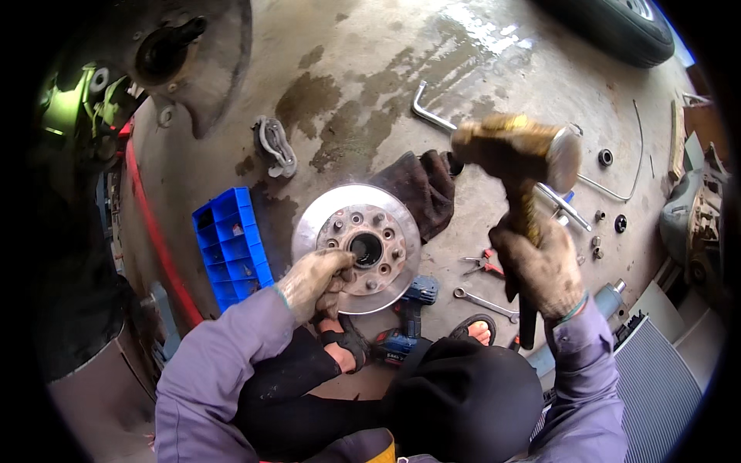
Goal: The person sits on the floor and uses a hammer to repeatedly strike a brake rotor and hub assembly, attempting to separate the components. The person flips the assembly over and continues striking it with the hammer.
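Note:
My right hand [542, 268], in a dirt-stained glove, grips a hammer [515, 150] by its handle, the heavy worn head raised above the floor. A shiny brake disc [394, 208] with a rusty hub face and several studs sits in front of me. My left hand [316, 279], gloved too, is closed at the disc's left side, its fingers reaching over the rim onto the hub face. Whether a small part is also between those fingers is hidden. Behind the disc lies a dark rag [424, 193]. A cordless drill [409, 320] is by its near edge.
A blue compartment tray [231, 247] lies left of the disc, a grey brake pad-like part [274, 147] beyond it. Pliers [485, 264], a combination wrench [486, 303], a bent wrench [432, 116] and sockets [620, 224] lie right. A tire [617, 31] and radiator [662, 386] flank the area.

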The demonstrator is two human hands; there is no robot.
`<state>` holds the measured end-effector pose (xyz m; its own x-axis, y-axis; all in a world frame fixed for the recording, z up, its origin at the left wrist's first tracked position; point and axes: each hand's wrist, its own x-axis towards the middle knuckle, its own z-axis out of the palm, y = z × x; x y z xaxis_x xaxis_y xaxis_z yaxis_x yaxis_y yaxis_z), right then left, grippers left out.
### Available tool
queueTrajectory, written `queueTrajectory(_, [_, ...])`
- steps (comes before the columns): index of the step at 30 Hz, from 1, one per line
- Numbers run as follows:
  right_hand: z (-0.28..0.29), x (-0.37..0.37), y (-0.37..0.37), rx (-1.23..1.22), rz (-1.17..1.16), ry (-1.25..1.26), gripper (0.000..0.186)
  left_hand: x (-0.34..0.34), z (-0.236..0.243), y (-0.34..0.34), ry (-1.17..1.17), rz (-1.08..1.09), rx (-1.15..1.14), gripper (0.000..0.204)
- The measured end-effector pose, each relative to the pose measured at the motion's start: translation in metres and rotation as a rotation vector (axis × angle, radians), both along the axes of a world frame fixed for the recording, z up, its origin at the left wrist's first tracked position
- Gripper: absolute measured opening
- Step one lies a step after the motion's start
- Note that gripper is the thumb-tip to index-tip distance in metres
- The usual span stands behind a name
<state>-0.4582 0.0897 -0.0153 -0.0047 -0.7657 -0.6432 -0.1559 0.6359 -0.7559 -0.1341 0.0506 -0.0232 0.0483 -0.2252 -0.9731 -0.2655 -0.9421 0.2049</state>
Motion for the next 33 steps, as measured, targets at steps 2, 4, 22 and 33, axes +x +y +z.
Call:
queueTrajectory(2, [-0.033,0.004,0.02,0.067,0.014,-0.042,0.028,-0.004,0.0,-0.001,0.014,-0.003,0.01,0.023])
queueTrajectory(4, [-0.067,0.022,0.039,0.144,0.038,-0.016,0.034,-0.009,0.021,-0.01,-0.014,-0.018,-0.05,0.024])
queueTrajectory(22, [-0.109,0.025,0.006,-0.183,-0.239,-0.155,0.021,0.008,0.061,-0.017,0.247,-0.652,-0.394,0.042])
queueTrajectory(33, [-0.125,-0.071,0.12,0.242,-0.446,0.033,0.024,0.077,-0.055,-0.028,0.105,-0.553,-0.607,0.031])
